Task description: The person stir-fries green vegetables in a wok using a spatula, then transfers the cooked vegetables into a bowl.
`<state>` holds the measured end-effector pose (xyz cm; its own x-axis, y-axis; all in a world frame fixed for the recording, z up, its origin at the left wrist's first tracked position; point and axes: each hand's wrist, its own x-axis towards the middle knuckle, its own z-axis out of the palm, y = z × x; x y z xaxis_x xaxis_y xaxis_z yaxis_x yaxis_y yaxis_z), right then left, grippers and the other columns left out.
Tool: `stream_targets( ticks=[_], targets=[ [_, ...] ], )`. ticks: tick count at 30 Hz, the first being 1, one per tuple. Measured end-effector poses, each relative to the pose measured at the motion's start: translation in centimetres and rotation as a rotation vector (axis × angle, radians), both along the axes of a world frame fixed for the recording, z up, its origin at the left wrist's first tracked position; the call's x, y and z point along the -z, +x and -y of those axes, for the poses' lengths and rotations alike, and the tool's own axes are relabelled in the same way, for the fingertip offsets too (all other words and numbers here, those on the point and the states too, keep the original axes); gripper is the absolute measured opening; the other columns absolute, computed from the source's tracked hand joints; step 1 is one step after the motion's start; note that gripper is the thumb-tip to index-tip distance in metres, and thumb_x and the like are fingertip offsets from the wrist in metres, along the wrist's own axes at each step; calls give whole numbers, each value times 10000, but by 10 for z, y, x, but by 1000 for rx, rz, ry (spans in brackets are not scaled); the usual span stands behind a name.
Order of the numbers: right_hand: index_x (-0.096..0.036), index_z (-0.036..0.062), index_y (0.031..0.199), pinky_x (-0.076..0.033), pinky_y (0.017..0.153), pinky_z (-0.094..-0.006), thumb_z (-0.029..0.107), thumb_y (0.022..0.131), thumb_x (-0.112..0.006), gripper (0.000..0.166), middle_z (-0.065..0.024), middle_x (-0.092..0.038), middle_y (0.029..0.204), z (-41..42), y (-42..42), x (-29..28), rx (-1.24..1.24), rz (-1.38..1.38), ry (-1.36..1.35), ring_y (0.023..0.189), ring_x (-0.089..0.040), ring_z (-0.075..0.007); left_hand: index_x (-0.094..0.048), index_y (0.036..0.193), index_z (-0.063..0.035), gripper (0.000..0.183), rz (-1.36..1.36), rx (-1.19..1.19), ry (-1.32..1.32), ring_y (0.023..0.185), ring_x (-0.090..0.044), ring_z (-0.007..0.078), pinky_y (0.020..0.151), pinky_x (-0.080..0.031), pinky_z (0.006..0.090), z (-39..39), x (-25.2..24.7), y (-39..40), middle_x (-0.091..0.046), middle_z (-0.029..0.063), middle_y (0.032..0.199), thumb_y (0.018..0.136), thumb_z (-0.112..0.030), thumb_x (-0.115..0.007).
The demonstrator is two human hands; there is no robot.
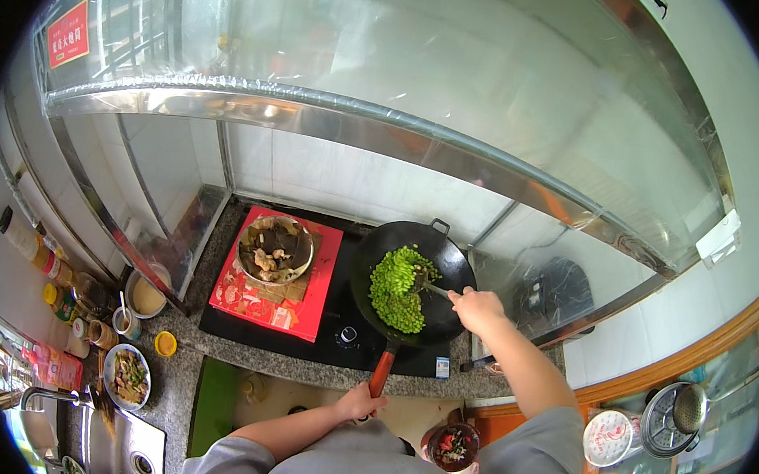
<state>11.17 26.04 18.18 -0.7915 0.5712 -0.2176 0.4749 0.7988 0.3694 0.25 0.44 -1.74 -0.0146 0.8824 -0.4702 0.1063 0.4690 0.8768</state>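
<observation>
A black wok [448, 256] stands on the right side of a black cooktop [245, 330]. Bright green peas or beans [396, 285] fill its left and middle part, with small darker bits among them. My left hand [362, 403] is closed around the wok's reddish-brown wooden handle [382, 371], close to my body. With my right hand [479, 309] I hold the metal handle of a spatula [435, 288] at the wok's right rim. The blade end of the spatula sits in the green food and is partly hidden.
Left of the wok, a metal bowl of food [275, 251] rests on a red box [323, 273]. A plate of mixed food [127, 376], condiment bottles [59, 268] and a sink [115, 447] are at left. Glass panels in metal frames [335, 118] enclose the cooktop. A bin [451, 445] stands below.
</observation>
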Motion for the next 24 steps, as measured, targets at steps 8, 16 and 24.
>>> stream_targets(
  ticks=[8,16,24],
  targets=[
    [-610,112,1088,-508,710,-403,253,868,-537,271,-115,-656,971,-34,41,-55,93,183,-515,851,-639,-288,-578,791,4,384,9,-84,11,574,-633,189,538,-492,325,2,3,5,-630,108,641,777,-374,-646],
    [-494,27,1240,-409,434,-307,200,920,-486,364,-94,-576,722,-7,19,65,827,-714,-1093,468,-489,-147,-579,764,1,395,13,-48,-9,573,-631,191,547,-491,325,2,-12,-1,-626,104,629,778,-388,-648],
    [-474,109,1301,-455,477,-254,210,937,-485,378,-30,-564,740,31,45,-25,706,-207,-1050,504,-467,-96,-549,732,9,409,15,-43,3,533,-604,173,510,-480,326,3,7,4,-620,103,630,775,-382,-660]
  ],
)
